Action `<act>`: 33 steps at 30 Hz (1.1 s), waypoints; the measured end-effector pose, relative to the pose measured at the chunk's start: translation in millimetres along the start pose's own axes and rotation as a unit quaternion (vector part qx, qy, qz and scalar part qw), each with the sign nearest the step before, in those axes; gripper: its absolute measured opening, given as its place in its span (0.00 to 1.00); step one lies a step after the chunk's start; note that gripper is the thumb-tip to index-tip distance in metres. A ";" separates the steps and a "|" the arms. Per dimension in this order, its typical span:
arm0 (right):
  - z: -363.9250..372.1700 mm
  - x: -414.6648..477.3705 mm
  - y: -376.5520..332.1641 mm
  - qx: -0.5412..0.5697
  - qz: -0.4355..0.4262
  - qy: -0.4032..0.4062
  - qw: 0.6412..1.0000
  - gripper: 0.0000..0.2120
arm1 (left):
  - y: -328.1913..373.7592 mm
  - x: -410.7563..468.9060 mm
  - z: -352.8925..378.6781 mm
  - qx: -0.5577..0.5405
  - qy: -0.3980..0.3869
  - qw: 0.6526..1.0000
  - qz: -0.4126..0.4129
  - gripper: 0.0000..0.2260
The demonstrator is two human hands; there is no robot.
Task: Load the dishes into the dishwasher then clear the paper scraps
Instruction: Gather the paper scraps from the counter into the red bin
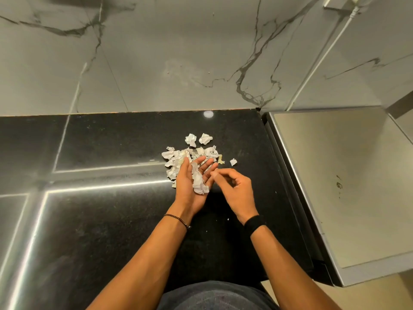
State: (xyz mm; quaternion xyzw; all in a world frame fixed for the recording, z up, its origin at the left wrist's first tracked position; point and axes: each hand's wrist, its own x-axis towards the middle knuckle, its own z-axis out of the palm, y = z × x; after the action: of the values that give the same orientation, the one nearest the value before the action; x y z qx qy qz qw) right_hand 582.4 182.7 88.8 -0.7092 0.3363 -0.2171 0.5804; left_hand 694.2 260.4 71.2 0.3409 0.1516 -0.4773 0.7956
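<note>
A heap of crumpled white paper scraps (178,158) lies on the black countertop (100,220). Two more balls (199,139) sit just behind the heap, and one small scrap (233,162) lies apart to its right. My left hand (190,189) is palm up over the heap's near edge, fingers spread, with a crumpled scrap (199,183) resting in the palm. My right hand (234,189) hovers beside it, its fingertips pinched together near the left hand's fingers; I cannot tell if anything is between them.
The counter ends at a marble wall (178,52) behind. A stainless steel appliance top (335,186) adjoins the counter on the right. A white cable (321,61) runs down the wall at the right. Tiny paper crumbs (228,219) dot the counter near my wrists.
</note>
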 end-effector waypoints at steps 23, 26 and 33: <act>-44.9 37.0 4.0 -0.052 -0.052 -0.071 0.995 0.06 | -44.9 0.7 34.7 -0.046 0.037 0.998 0.011 0.22; -49.1 62.8 16.5 -0.101 -0.071 -0.004 0.992 0.04 | -47.6 0.0 33.4 -0.088 0.054 0.994 0.021 0.22; -31.5 104.3 51.9 -0.324 -0.138 -0.098 0.931 0.08 | -45.7 -8.3 25.4 -0.105 0.102 0.986 0.080 0.21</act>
State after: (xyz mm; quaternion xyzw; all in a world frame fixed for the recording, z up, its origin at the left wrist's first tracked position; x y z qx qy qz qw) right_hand 619.6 80.2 37.2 -0.9158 0.2285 -0.1039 0.3136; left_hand 648.5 234.1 76.0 0.3135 0.2529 -0.3565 0.8430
